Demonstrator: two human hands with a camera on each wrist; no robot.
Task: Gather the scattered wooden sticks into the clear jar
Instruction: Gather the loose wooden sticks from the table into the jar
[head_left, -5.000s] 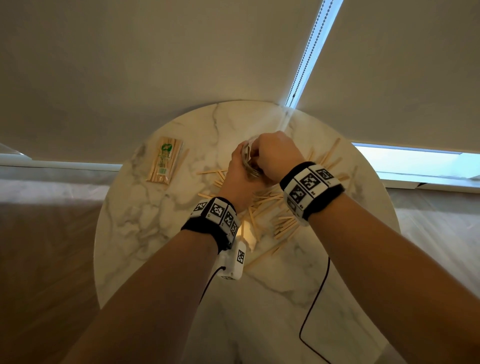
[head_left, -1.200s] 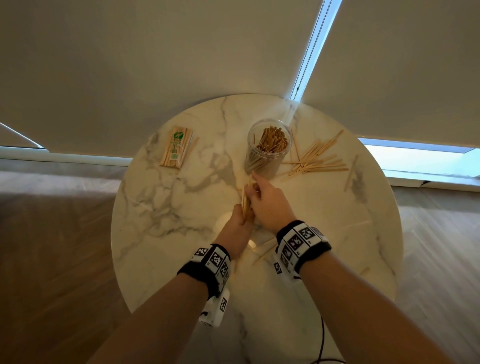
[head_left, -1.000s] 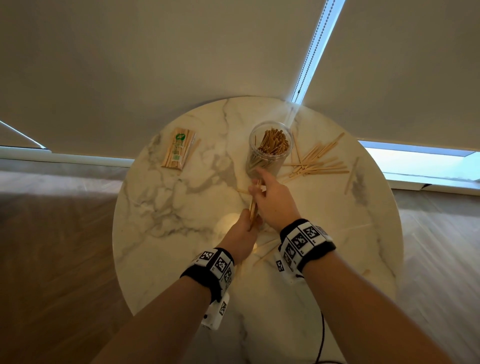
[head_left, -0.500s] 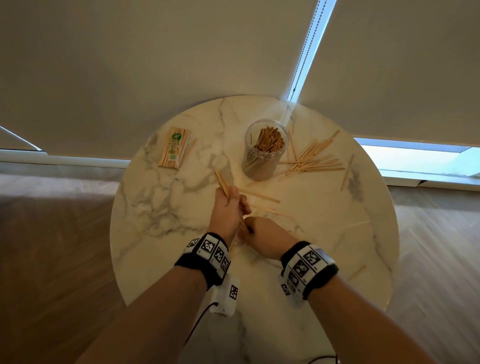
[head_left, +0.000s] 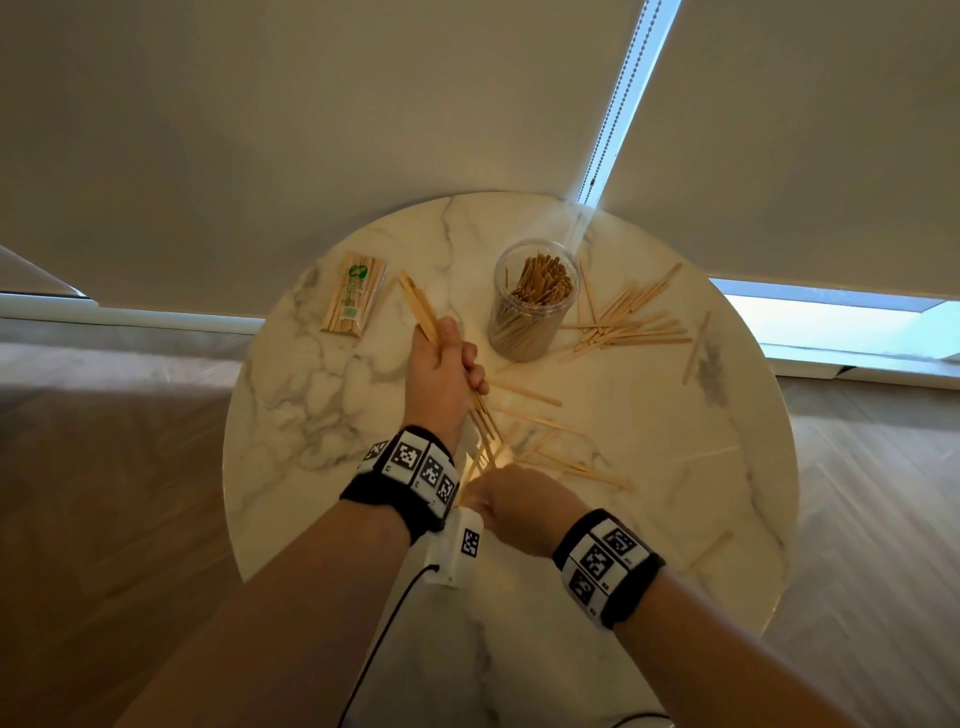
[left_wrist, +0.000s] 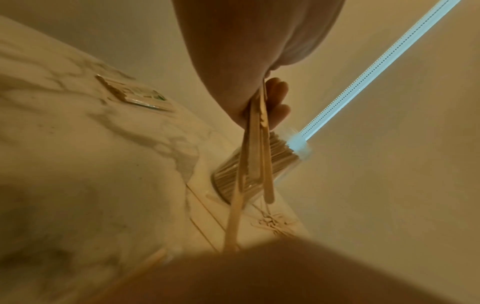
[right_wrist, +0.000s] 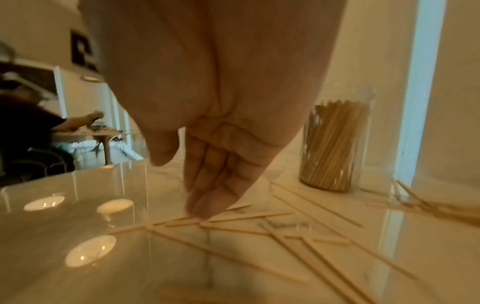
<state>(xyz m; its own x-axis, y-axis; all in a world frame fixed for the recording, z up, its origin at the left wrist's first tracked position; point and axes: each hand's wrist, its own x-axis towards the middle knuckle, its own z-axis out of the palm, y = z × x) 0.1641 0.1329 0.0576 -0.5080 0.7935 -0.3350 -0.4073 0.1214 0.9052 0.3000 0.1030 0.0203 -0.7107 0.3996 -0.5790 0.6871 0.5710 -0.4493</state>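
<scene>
Sticks (head_left: 423, 314) bundled in left grip (head_left: 441, 374) (fist); right grip (head_left: 511, 506) fingertips touching loose ones.

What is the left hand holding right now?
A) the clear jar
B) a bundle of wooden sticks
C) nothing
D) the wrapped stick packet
B: the left hand has its fingers curled round a bundle of sticks, whose ends stick out above and below the fist. The jar stands alone on the table, and the packet lies untouched at the far left.
</scene>
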